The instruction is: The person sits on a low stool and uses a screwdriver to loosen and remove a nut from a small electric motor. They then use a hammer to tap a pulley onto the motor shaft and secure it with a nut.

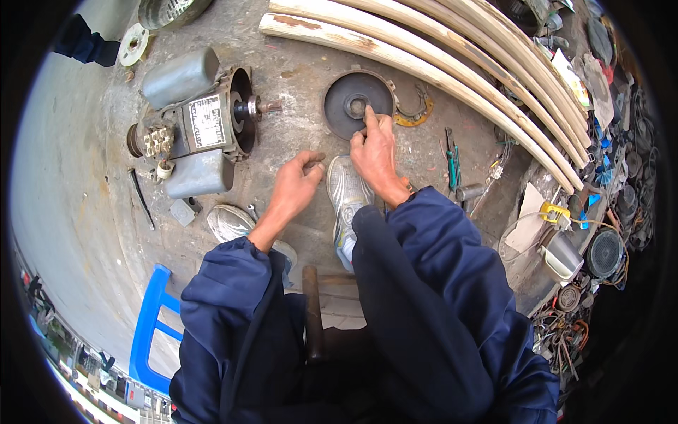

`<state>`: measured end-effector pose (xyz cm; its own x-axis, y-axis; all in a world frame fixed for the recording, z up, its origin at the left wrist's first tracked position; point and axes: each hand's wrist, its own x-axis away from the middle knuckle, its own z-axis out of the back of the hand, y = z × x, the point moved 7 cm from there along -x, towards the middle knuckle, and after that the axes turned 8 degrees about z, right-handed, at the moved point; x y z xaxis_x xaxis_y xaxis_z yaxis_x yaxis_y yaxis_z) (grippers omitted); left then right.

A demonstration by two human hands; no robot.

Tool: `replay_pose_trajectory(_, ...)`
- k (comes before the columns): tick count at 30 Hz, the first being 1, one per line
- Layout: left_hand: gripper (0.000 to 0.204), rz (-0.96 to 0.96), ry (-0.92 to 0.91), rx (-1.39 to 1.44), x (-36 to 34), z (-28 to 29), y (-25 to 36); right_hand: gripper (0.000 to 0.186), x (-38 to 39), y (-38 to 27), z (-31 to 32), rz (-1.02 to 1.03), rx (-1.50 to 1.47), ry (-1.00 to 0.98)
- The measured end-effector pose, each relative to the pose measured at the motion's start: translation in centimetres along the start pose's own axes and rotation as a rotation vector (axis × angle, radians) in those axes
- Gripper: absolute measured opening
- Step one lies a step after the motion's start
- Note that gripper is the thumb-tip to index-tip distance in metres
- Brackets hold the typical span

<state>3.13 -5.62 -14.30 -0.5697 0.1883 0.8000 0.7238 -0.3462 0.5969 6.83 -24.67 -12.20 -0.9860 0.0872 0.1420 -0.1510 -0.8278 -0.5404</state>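
A round dark motor end cover (340,113) lies on the ground ahead of my feet, its hollow hub facing up. My right hand (378,152) reaches over its near edge; the index finger is stretched out to the hub while the other fingers curl. Left of it, my left hand (296,182) hovers above the ground near my shoe (347,191), apart from the cover. Its fingers are bent inward and closed; whatever they hold, if anything, is hidden. Further left lies an electric motor (194,127) with its shaft (265,107) pointing right.
Long pale wooden poles (424,60) stretch across the far right. A yellow curved part (415,116) sits beside the cover, with green-handled pliers (453,166) to the right. A black rod (141,199), a small wrench (252,210) and a blue plastic stool (152,328) are left.
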Motion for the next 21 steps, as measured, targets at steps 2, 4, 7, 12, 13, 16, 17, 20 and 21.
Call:
replay_pose_trajectory(2,0.033,-0.003,-0.005,0.007,0.1,-0.1,0.2,0.058,0.1,0.3,-0.2,-0.044,-0.078,0.018)
replay_pose_trajectory(4,0.033,0.007,-0.005,0.001,0.1,-0.1,0.2,0.059,0.2,0.6,-0.3,-0.088,-0.185,0.033)
replay_pose_trajectory(7,0.033,0.016,-0.007,-0.014,0.1,-0.1,0.3,0.062,0.4,0.9,-0.4,-0.153,-0.381,0.049)
replay_pose_trajectory(12,0.033,0.010,-0.006,-0.019,0.0,-0.2,0.1,0.064,0.1,0.5,-0.1,-0.155,-0.401,-0.034)
replay_pose_trajectory(13,0.033,0.001,-0.007,-0.016,-0.1,-0.3,0.1,0.064,-0.1,0.0,0.0,-0.104,-0.245,-0.091)
replay_pose_trajectory(16,0.032,-0.001,-0.001,0.006,-0.3,-0.2,-0.1,0.064,-0.6,-1.3,-0.1,0.030,0.109,-0.218)
replay_pose_trajectory(17,0.032,0.007,0.001,0.016,-0.3,-0.1,-0.2,0.064,-0.7,-1.7,-0.2,0.067,0.141,-0.242)
replay_pose_trajectory(20,0.028,-0.023,-0.004,0.033,-0.4,-0.2,-0.2,0.062,-0.8,-1.8,0.2,0.026,0.128,-0.233)
replay_pose_trajectory(21,0.028,-0.023,-0.008,0.031,-0.4,-0.2,-0.2,0.061,-0.8,-1.7,0.6,0.012,0.092,-0.201)
